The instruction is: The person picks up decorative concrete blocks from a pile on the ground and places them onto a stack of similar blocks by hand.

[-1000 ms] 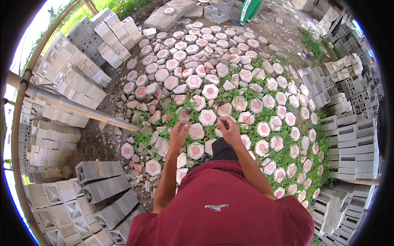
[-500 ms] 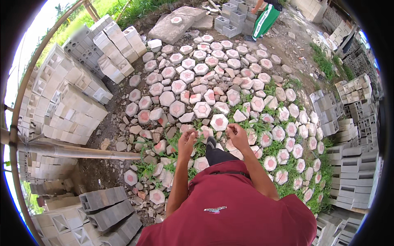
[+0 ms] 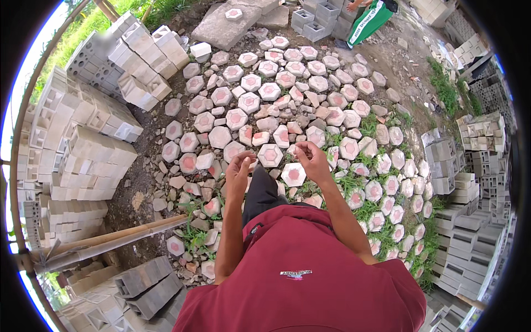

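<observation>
My left hand [image 3: 238, 169] is raised in front of me with loosely bent fingers and nothing visible in it. Level with it, my right hand [image 3: 313, 161] is also empty, its fingers half curled and apart. Both are held over a spread of hexagonal paving blocks with pinkish-red centres. One hexagonal paver [image 3: 270, 155] shows between the hands, and a second paver [image 3: 293, 174] lies just below my right hand. My dark trouser leg [image 3: 262, 191] reaches forward beneath my hands.
Stacked concrete blocks [image 3: 94, 160] line the left, with more grey blocks [image 3: 464, 243] on the right. A bamboo pole [image 3: 116, 238] juts in low at left. Rubble and grass lie among the pavers. Far off, a person in green shorts [image 3: 368, 25] stands beside grey hollow blocks [image 3: 315, 22].
I have moved forward over the pavers, and my leg now reaches farther ahead. My hands have risen a little in the view and remain empty. The pole and stacks have shifted in the view.
</observation>
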`<action>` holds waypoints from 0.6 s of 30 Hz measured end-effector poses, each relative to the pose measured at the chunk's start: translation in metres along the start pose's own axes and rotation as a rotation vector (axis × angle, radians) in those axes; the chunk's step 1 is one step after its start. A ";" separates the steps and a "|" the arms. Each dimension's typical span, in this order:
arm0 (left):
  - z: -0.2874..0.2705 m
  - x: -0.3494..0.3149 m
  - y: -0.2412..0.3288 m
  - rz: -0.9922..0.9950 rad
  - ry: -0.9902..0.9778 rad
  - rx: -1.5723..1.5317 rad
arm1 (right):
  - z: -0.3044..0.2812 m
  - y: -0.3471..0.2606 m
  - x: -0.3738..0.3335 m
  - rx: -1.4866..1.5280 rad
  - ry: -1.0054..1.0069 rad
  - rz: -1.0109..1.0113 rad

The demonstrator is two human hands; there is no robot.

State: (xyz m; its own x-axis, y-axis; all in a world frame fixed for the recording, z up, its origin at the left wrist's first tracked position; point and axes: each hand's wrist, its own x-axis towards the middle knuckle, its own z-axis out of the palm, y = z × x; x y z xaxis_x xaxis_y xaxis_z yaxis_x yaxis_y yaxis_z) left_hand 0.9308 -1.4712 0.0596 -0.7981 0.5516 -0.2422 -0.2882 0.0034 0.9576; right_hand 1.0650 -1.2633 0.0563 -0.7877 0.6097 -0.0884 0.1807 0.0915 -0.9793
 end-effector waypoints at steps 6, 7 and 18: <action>0.029 0.140 0.026 0.029 -0.123 -0.018 | -0.017 -0.016 0.123 0.041 0.116 -0.054; 0.033 0.167 0.034 0.030 -0.143 -0.003 | -0.018 -0.024 0.148 0.060 0.122 -0.050; 0.046 0.432 0.141 0.133 -0.260 0.119 | -0.010 -0.084 0.381 0.110 0.197 -0.047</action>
State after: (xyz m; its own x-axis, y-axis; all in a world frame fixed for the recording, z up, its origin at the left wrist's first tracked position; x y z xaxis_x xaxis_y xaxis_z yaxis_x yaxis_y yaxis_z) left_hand 0.5700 -1.1941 0.0968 -0.6583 0.7485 -0.0807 -0.1142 0.0067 0.9934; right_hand 0.7562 -1.0308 0.1070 -0.6614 0.7499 -0.0158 0.0730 0.0434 -0.9964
